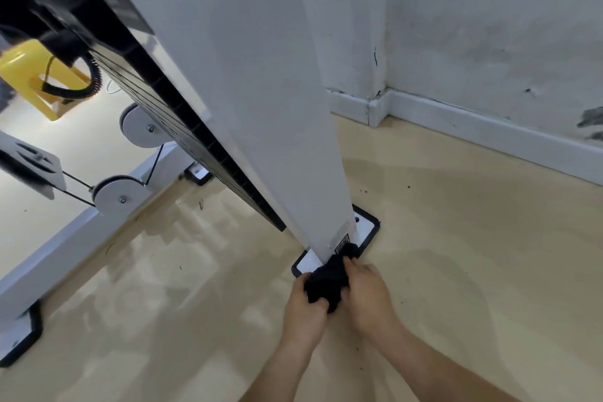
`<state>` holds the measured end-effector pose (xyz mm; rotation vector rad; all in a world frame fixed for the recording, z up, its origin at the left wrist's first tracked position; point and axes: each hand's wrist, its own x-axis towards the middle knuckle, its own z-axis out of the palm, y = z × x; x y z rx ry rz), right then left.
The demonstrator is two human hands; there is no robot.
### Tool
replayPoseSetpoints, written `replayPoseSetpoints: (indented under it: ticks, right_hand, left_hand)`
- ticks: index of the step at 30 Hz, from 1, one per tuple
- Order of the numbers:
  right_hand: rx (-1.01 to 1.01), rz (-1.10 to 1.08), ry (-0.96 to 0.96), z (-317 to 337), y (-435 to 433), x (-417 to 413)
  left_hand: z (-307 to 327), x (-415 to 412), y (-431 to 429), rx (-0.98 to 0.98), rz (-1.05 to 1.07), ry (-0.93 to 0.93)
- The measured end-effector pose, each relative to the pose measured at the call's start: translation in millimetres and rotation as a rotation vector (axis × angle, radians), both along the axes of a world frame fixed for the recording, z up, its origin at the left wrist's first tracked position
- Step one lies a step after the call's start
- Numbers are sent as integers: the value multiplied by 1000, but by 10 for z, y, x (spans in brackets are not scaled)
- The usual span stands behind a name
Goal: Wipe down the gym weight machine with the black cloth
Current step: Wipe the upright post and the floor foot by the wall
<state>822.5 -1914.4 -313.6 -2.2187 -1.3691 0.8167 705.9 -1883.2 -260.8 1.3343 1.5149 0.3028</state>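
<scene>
Black bunched cloth is clutched by both the left hand and right hand against the foot of the tall white machine column, whose length rises up and far-left from the grip

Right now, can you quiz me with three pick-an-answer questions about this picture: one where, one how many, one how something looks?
1. Where is the black cloth? A in a bucket; B at the foot of the white post; C on a shelf.
2. How many hands hold it? A none; B one; C two.
3. How does the cloth look? A bunched up; B spread flat; C neatly folded.
Answers: B, it touches the post's bottom end; C, the left hand and right hand both grip it; A, it is crumpled between them.
</scene>
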Motion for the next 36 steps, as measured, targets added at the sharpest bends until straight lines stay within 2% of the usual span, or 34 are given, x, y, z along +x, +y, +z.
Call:
replayPoseSetpoints:
  ticks: [2, 3, 5, 7, 9, 11, 13, 15, 20, 25, 30, 33, 36]
  right_hand:
    - [69, -44, 99, 130, -18, 48]
    - [125, -147, 143, 198, -6, 133]
    - [252, -354, 115, 240, 86, 376]
    - [287, -322, 43, 230, 236, 506]
    - [187, -202, 27, 142, 339, 438]
    - [129, -213, 48, 12, 324, 345]
    - [160, -245, 89, -99, 242, 294]
    - [194, -269, 200, -129, 194, 190]
    - [220, -583, 638, 136, 364, 61]
    - [286, -604, 695, 422, 329, 49]
    - [482, -594, 767, 895, 336, 57]
    - [581, -552, 739, 1327, 312, 57]
    - [719, -448, 714, 1850, 290, 70]
  left_hand:
    - [61, 2, 43, 16, -17, -1]
    - [76, 11, 57, 42, -44, -2]
    - [53, 51, 90, 83, -107, -4]
    - [-40, 128, 73, 71, -148, -3]
    - [-116, 190, 26, 75, -151, 22]
    - [-104, 225, 25, 71, -122, 44]
    - [-60, 269, 75, 45, -48, 1]
    - [-6, 318, 116, -23, 71, -92]
    - [178, 381, 252, -195, 203, -195]
    - [412, 294, 331, -215, 233, -287]
    - [877, 337, 151, -89, 377, -473]
    - [1236, 340, 103, 108, 392, -496]
    - [1684, 304, 112, 375, 302, -541]
